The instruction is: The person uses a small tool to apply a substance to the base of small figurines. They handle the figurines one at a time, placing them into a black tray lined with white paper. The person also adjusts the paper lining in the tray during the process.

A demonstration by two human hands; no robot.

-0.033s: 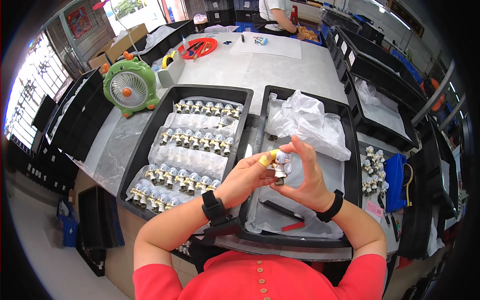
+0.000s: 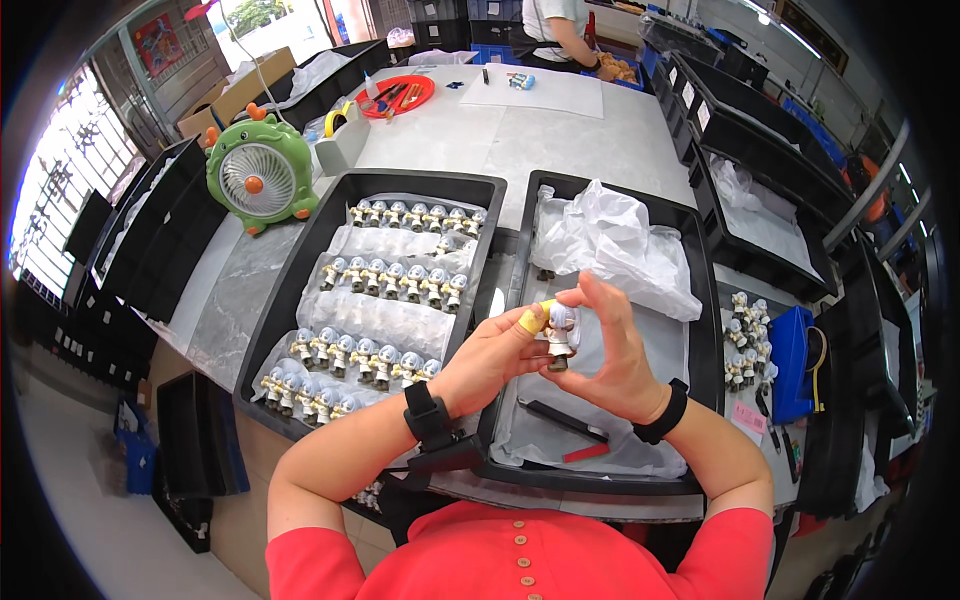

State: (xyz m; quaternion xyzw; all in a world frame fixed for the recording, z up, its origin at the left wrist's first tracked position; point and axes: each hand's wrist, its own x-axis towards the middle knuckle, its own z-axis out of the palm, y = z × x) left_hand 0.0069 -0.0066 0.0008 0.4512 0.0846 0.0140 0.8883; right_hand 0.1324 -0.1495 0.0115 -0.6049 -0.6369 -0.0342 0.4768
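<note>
grey table (image 2: 440,140) bears green fan (image 2: 258,172), black tray (image 2: 709,350), crumpled sheeting (image 2: 620,245); left hand (image 2: 495,355) and right hand (image 2: 622,365) grip 1 figurine (image 2: 559,340).

Fine details on the figurine (image 2: 559,338) seem blurred.

Workshop, black trays (image 2: 425,182) of figurines (image 2: 393,279)

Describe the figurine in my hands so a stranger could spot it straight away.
Start at the black tray directly in front of you, holding crumpled white plastic. Just above it, between your left hand and right hand, is a small pale-haired figurine. Lookalikes line the tray to the left; only this one is held up.
</note>
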